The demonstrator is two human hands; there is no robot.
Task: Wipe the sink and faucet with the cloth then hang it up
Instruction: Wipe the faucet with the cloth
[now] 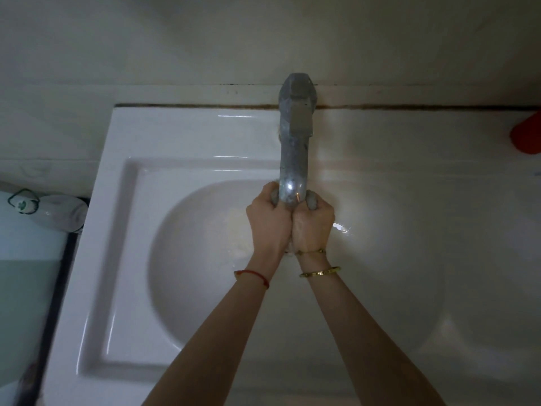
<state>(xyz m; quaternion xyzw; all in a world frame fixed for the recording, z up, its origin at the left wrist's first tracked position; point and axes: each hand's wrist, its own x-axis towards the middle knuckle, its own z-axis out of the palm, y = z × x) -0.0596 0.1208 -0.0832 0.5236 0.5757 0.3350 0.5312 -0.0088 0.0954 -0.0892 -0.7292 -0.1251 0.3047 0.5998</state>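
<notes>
— Looking down from the head view, what is seen at the middle?

— The faucet (295,136) is seen reaching from the wall at twelve o'clock out over the sink (123,230). Its spout end is flanked by both hands, which are pressed together below it.

— How are the fingers set?

— The left hand (269,221) is curled tightly on a grey cloth (312,200), of which a bit is seen at the spout's nine o'clock side. The right hand (313,227) is curled on the same cloth at the three o'clock side. The cloth between the two fists is mostly hidden, so its path under the spout cannot be told.

— What else is shown?

— A red cord (254,276) is worn on the left wrist and a gold bangle (320,272) on the right. A red object (527,136) is cut off by the frame at three o'clock, and a white bottle (55,212) is seen at nine o'clock, beside the sink.
</notes>
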